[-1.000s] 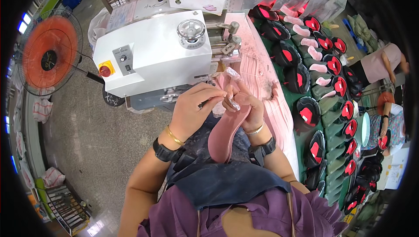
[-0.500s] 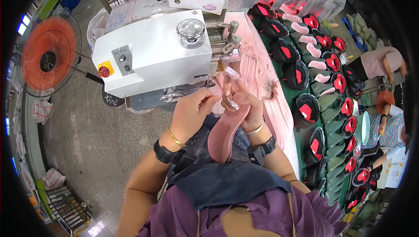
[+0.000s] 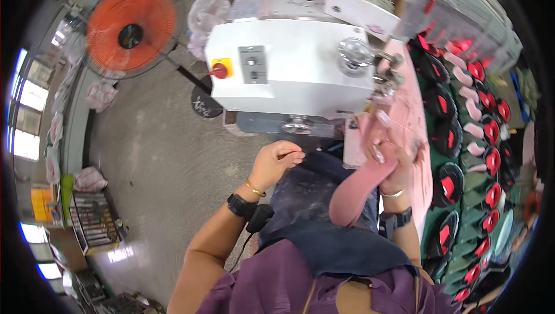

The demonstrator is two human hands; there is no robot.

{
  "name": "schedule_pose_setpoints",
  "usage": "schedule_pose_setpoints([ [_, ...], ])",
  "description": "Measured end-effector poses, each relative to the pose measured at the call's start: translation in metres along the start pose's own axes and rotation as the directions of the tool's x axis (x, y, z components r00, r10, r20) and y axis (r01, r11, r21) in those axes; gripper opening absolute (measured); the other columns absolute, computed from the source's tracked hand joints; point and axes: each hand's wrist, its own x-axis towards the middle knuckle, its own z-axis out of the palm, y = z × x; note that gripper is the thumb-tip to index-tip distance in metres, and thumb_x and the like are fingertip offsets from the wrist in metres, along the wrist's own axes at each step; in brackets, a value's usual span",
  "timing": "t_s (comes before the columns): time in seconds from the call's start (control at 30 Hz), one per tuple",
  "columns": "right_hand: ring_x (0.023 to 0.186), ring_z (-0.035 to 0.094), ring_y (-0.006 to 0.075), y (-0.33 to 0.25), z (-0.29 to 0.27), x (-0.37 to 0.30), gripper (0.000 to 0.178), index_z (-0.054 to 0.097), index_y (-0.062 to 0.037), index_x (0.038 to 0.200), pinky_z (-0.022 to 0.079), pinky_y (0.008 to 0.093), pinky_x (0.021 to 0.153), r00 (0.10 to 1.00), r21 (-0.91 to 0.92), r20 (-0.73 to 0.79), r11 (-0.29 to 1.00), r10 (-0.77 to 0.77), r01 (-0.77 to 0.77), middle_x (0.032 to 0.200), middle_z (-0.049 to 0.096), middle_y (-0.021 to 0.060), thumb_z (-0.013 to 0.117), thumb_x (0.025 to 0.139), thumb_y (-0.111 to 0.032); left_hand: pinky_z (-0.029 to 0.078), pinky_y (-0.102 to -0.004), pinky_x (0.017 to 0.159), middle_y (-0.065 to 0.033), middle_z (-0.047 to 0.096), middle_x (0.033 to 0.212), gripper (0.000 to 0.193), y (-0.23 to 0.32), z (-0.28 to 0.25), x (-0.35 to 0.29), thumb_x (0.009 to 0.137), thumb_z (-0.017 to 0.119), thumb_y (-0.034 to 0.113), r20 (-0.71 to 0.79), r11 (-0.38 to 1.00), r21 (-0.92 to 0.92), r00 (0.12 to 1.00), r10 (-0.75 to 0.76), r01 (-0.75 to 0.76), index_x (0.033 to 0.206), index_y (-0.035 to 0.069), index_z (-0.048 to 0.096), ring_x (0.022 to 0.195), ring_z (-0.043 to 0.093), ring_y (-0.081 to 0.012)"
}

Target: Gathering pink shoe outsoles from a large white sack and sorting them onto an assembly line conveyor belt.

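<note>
My right hand grips a pink insole by its upper end, and the broad end hangs down toward my lap. White wrapping covers some of this hand's fingers, which are blurred by motion. Right behind it lie stacked pink insoles along the table edge. My left hand hovers over the dark apron, apart from the insole, its fingers drawn together with nothing visible in them. Just beyond both hands stands a white machine with a red knob, a metal handwheel and rollers at its right end.
An orange fan stands at the far left. On the right, a green table carries rows of black-and-red shoe parts and small pink pieces. A white box sits behind the machine. Other people are partly visible at the right rim.
The view has swung left, so the machine appears farther right. My left hand has drawn away from the insole and my right hand, which still holds it, beside the pink stack.
</note>
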Motion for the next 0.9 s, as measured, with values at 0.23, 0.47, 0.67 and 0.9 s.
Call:
schedule_pose_setpoints([
  [0.23,0.060,0.040,0.0123,0.019,0.011,0.011,0.061,0.039,-0.0027,0.139,0.035,0.0237,0.057,0.995,-0.004,0.086,0.999,0.042,-0.042,0.091,0.052,0.0087,0.051,0.080,-0.013,0.046,-0.0225,0.056,0.0038,0.057,0.069,0.036,0.014,-0.139,-0.052,0.098,0.057,0.018,-0.696,0.960,0.280,0.683,0.223,-0.028,0.133,0.009,0.054,0.059,0.053,-0.0070],
  [0.47,0.060,0.040,0.0131,0.034,0.017,0.012,0.060,0.040,-0.0005,0.139,0.036,0.0234,0.057,0.997,0.003,0.071,1.000,0.010,-0.010,0.091,0.052,0.0095,0.051,0.082,-0.014,0.044,-0.0256,0.062,0.0028,0.058,0.072,0.030,0.069,-0.205,-0.020,0.098,0.057,0.024,-0.772,0.770,0.625,0.047,0.634,-0.126,0.122,0.005,0.060,0.064,0.050,-0.0090],
  [0.67,0.061,0.041,0.0132,0.033,0.021,0.005,0.061,0.042,0.0013,0.139,0.037,0.0234,0.057,1.000,-0.043,0.022,0.999,-0.021,0.022,0.091,0.053,0.0103,0.050,0.080,-0.014,0.050,-0.0380,0.085,-0.0174,0.066,0.109,0.056,-0.079,-0.272,0.086,0.085,0.068,0.019,-0.605,0.748,0.657,0.659,0.448,0.095,0.136,0.003,0.050,0.096,0.065,-0.0276],
  [0.9,0.069,0.052,0.0166,0.035,0.013,-0.005,0.048,0.048,0.0019,0.129,0.043,0.0256,0.062,0.997,-0.083,-0.013,0.994,-0.078,0.077,0.094,0.057,0.0102,0.052,0.087,-0.021,0.051,-0.0440,0.082,-0.0208,0.070,0.090,0.028,-0.156,-0.287,0.091,0.085,0.060,0.024,-0.617,0.688,0.628,0.771,0.155,0.364,0.102,0.004,0.070,0.091,0.068,-0.0356],
])
